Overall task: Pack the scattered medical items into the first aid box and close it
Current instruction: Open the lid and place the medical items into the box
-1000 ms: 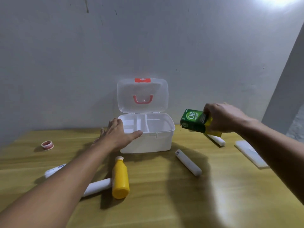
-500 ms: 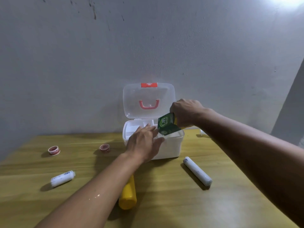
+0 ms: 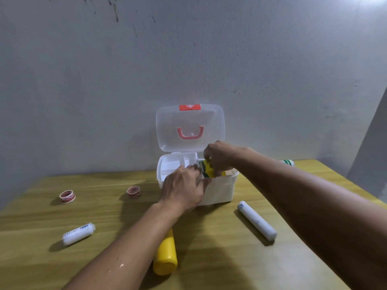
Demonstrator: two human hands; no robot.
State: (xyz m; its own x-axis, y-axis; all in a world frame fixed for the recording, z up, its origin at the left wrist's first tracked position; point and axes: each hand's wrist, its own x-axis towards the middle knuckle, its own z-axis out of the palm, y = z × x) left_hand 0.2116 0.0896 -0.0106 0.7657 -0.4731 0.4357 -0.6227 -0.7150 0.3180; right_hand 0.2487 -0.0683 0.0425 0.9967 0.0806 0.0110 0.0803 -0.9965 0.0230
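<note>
**Green carton going into the box**

Nearest me a yellow bottle lies on the table. At 12 o'clock, the left hand rests flat on the first aid box; the right hand grips a green carton inside, lid upright.

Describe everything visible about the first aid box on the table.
The first aid box is white, plastic-looking, with rounded corners, standing upright on the wooden table close to the wall. Its clear lid is raised behind it, bearing a red handle and a red clasp with a white cross. Inside, a white tray with dividers shows empty compartments. The right hand pushes a green and yellow carton into the right side; the left hand rests on the front rim.
</note>
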